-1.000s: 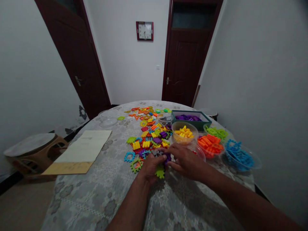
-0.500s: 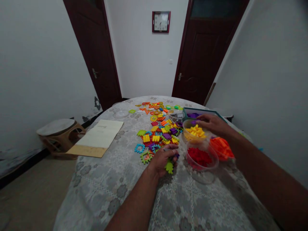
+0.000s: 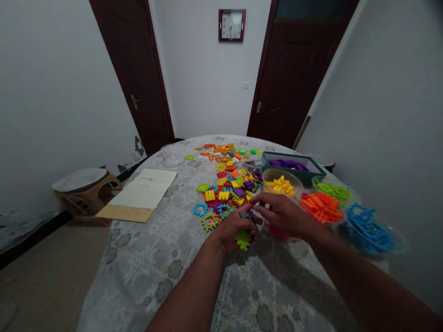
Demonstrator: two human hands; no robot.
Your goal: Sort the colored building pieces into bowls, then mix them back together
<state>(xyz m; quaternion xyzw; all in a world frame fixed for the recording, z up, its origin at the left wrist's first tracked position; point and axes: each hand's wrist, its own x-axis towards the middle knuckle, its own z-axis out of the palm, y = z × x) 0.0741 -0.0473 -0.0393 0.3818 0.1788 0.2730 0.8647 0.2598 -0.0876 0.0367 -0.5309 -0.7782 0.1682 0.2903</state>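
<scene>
My left hand [image 3: 228,232] is closed around a green toothed plastic building piece [image 3: 243,240]. A greyish piece [image 3: 245,216] shows at its fingertips. Close beside it, my right hand [image 3: 280,213] has its fingers bent together just above the left fingertips; anything they pinch is hidden. Beneath the right hand, a tub of red pieces [image 3: 277,232] is mostly covered. Just left of my hands lie a green square frame piece [image 3: 209,222] and a blue frame piece [image 3: 200,210], at the near end of a heap of mixed pieces [image 3: 238,192].
On the right stand tubs of yellow pieces [image 3: 281,185], orange pieces [image 3: 321,206], green pieces [image 3: 334,190] and blue pieces [image 3: 372,230]. Behind them, a dark green box [image 3: 313,174] holds purple pieces. An open paper folder [image 3: 141,191] lies at the table's left edge, near a wooden stool [image 3: 83,193].
My right hand has come back from over the yellow tub, where it had a purple piece, leftward and nearer to my left hand. The left hand keeps the green piece.
</scene>
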